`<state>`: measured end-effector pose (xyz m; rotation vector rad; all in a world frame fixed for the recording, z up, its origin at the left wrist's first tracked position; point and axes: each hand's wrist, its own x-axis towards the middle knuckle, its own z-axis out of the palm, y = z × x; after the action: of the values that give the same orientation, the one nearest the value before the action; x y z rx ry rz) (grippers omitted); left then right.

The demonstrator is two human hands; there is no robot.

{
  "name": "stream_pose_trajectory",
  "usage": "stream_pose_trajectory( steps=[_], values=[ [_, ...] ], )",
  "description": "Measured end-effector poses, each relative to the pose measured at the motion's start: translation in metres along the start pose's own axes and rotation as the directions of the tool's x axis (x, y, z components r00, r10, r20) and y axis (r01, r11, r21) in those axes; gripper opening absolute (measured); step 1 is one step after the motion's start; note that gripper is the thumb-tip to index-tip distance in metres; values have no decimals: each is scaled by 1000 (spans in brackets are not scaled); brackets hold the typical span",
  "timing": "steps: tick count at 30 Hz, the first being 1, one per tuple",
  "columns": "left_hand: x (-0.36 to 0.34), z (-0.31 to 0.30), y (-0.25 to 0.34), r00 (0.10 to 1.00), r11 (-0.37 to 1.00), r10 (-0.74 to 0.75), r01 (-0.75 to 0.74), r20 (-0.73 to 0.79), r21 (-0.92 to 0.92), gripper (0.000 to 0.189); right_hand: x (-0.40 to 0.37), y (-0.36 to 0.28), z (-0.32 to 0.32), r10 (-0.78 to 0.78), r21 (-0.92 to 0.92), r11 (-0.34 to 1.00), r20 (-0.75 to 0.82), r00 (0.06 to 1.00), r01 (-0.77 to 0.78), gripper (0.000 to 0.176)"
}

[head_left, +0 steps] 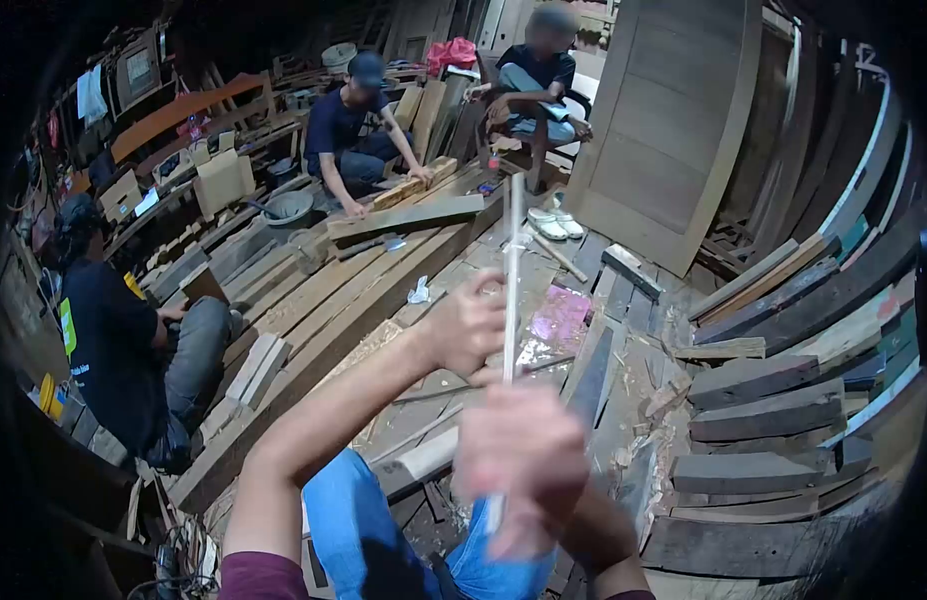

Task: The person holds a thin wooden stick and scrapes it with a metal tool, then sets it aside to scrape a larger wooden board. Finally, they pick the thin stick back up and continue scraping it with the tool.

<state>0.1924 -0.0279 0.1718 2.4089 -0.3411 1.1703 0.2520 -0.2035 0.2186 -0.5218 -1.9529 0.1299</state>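
A long, thin, pale strip, which looks like wood point(514, 240), stands nearly upright in front of me. My left hand point(467, 322) is closed, its curled fingers at the strip's middle. Lower down and closer to the camera, my right hand point(523, 450) is wrapped round the same strip, smeared by motion. The strip's lower end shows just below that fist, between my knees in blue jeans point(358, 520). Whether the right hand also holds something small cannot be made out.
Long timber beams point(333, 305) run along the left, where one person point(123, 340) sits. Another person point(353, 140) handles wood blocks; a third point(538, 90) sits in a chair. A large panelled door point(668, 130) leans behind. Wood pieces point(753, 415) line the right. A pink sheet point(561, 314) lies ahead.
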Motion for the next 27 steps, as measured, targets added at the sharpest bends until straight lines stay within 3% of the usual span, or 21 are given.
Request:
stream_pose_trajectory(
  steps=[1, 3, 4, 5, 6, 7, 8, 9, 11, 12, 13, 14, 16, 17, 23, 27],
  values=[
    [16, -14, -5, 947, 861, 316, -309, 50, 403, 17, -15, -7, 9, -216, -133, 963, 147, 965, 236, 46],
    [46, -35, 27, 962, 877, 236, -150, -137, 457, 22, -38, -13, 28, -409, -181, 857, 331, 850, 482, 29],
    [46, -33, 27, 965, 993, 52, -23, -258, 116, 28, -46, -10, 34, -437, -188, 829, 367, 821, 526, 21],
    [45, -29, 29, 943, 968, -142, 69, -300, -241, 35, -68, -13, 53, -369, -204, 886, 231, 900, 416, 23],
    [37, -25, 36, 906, 830, -366, 214, -214, -515, 48, -72, -13, 60, -304, -233, 910, 186, 934, 342, 23],
    [25, -11, 38, 801, 567, -591, 325, -98, -757, 46, -68, -11, 60, -243, -261, 924, 158, 957, 278, 23],
    [14, 4, 50, 674, 414, -735, 360, -74, -836, 36, -66, -10, 62, -173, -288, 936, 129, 977, 203, 23],
    [-13, 19, 33, 539, 520, -828, 636, -153, -570, 35, -63, -8, 62, -93, -303, 945, 99, 991, 119, 23],
    [-48, 44, 28, 555, 665, -708, 732, -437, -149, 48, -54, -8, 63, 96, -293, 952, 24, 995, -85, 23],
    [-61, 58, 30, 437, 553, -711, 831, -551, -55, 49, -53, -7, 63, 189, -265, 946, -12, 982, -185, 23],
    [-79, 70, 21, 263, 448, -864, 792, -429, -416, 55, -53, -9, 65, 294, -223, 928, -53, 954, -298, 23],
    [-89, 60, 22, 91, 119, -993, 693, -78, -711, 60, -56, -8, 66, 379, -178, 905, -81, 922, -387, 24],
    [-131, 77, 22, -169, -103, -984, 329, 49, -939, 52, -62, -5, 68, 510, -91, 849, -119, 852, -521, 24],
    [-152, 83, 21, -234, -135, -968, 208, 84, -969, 48, -66, -2, 69, 561, -51, 820, -132, 817, -571, 24],
    [-243, 76, -1, -291, 181, -944, -71, -154, -981, 28, -98, 18, 76, 775, 182, 632, -165, 610, -753, 25],
    [-267, 43, -15, -251, 425, -892, -177, -376, -888, 25, -133, 18, 81, 852, 285, 523, -154, 500, -803, 25]
  ],
)
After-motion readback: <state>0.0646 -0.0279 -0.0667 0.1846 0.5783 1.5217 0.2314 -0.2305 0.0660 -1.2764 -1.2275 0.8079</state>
